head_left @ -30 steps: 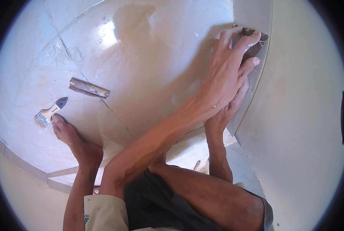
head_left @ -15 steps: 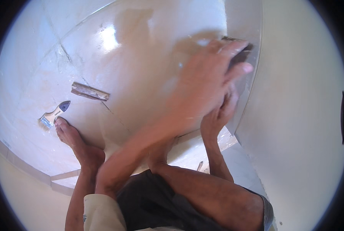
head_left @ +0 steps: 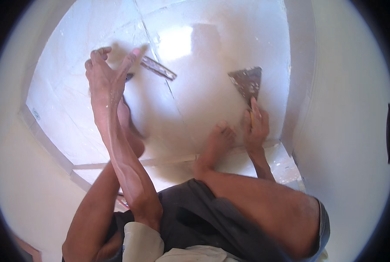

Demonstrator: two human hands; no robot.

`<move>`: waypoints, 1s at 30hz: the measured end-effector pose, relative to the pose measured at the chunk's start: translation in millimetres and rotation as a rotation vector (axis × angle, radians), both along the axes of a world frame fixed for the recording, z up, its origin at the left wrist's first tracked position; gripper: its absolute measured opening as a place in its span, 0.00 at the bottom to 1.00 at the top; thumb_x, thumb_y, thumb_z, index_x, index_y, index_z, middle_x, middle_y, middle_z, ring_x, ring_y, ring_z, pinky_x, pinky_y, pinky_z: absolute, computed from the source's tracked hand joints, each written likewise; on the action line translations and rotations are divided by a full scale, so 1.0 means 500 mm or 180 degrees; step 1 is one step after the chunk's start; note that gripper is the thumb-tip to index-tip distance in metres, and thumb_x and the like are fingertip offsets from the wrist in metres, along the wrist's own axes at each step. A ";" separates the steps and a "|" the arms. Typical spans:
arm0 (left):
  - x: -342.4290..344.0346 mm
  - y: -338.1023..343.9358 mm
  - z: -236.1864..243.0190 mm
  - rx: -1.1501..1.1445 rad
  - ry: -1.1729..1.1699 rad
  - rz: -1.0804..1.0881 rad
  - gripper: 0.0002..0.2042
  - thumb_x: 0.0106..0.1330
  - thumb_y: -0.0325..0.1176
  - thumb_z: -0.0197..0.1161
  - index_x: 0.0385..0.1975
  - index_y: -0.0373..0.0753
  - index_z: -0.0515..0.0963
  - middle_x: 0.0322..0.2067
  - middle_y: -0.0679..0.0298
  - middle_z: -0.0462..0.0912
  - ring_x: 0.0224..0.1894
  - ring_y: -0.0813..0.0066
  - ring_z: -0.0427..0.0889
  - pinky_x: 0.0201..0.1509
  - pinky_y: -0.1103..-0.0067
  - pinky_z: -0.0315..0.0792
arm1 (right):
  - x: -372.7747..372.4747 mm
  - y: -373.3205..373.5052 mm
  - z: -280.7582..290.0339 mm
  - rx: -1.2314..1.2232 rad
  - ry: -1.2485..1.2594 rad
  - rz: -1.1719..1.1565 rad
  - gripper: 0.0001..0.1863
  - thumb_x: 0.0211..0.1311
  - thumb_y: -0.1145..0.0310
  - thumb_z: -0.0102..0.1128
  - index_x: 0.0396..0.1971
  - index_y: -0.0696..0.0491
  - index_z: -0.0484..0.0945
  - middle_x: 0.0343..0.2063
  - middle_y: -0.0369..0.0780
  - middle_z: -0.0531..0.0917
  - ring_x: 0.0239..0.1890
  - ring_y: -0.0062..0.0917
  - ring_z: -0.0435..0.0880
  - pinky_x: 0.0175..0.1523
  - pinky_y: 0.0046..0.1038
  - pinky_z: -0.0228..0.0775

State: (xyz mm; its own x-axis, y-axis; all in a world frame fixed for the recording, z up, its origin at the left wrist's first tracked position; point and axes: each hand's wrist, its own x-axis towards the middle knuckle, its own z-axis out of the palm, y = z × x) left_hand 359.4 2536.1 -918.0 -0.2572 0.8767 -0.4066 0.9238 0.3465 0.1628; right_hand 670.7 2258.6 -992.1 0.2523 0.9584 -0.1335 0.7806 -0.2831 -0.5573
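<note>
From my remote view, I take as landmark the narrow stained strip [head_left: 159,68], which lies loose on the tiled floor [head_left: 195,102], across a joint line. To the right of this strip, and a little nearer to the person, is the wide scraper [head_left: 248,83], its dark blade spotted with white. The right hand [head_left: 257,126], further to that side and nearer to the body, is closed around its handle, with one finger stretched toward the blade; I think this is for steering a wide edge better. Whether the blade touches the floor, I cannot tell.

The left hand [head_left: 104,81], on the left of the strip, is open, with thumb and bent fingers apart, and I see nothing gripped. Below it, a dark tip [head_left: 129,77] shows, the rest is hidden. The thumb comes just beside the strip's end, but contact I cannot confirm. Perhaps both lie there to stay within reach.

The floor is pale and shiny, with a bright reflection [head_left: 175,41] just beyond the strip. Far to the right of it, a grey skirting [head_left: 298,65] meets a plain pale wall [head_left: 347,131]; far left stands another wall [head_left: 42,174]
</note>
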 end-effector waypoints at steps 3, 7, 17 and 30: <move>-0.044 -0.058 -0.015 0.0050 -0.0095 -0.0018 0.43 0.55 0.61 0.82 0.66 0.40 0.76 0.66 0.41 0.71 0.71 0.44 0.69 0.70 0.54 0.72 | -0.036 0.032 -0.003 0.0102 0.0126 -0.0217 0.25 0.72 0.75 0.65 0.68 0.51 0.80 0.43 0.44 0.80 0.43 0.35 0.81 0.48 0.34 0.77; -0.075 -0.082 -0.029 0.0004 0.0208 -0.0337 0.42 0.49 0.58 0.86 0.64 0.50 0.79 0.65 0.43 0.73 0.70 0.45 0.69 0.71 0.56 0.70 | -0.054 0.028 0.002 0.0246 -0.0031 -0.0117 0.28 0.70 0.73 0.66 0.70 0.46 0.79 0.46 0.45 0.81 0.46 0.36 0.81 0.49 0.36 0.76; 0.110 -0.033 -0.030 -0.0957 -0.2583 -0.0876 0.12 0.66 0.35 0.78 0.46 0.40 0.88 0.42 0.61 0.88 0.39 0.72 0.84 0.48 0.76 0.79 | -0.127 0.168 0.135 0.0383 0.1215 -0.0166 0.28 0.70 0.75 0.69 0.69 0.54 0.76 0.59 0.47 0.80 0.61 0.34 0.80 0.53 0.32 0.78; 0.418 -0.230 0.098 0.0028 -0.5000 -0.0903 0.11 0.74 0.30 0.67 0.53 0.38 0.81 0.44 0.57 0.85 0.42 0.74 0.82 0.45 0.75 0.77 | 0.007 0.157 0.399 0.0697 0.1900 -0.2472 0.20 0.70 0.73 0.72 0.56 0.63 0.79 0.37 0.40 0.87 0.39 0.19 0.87 0.40 0.20 0.80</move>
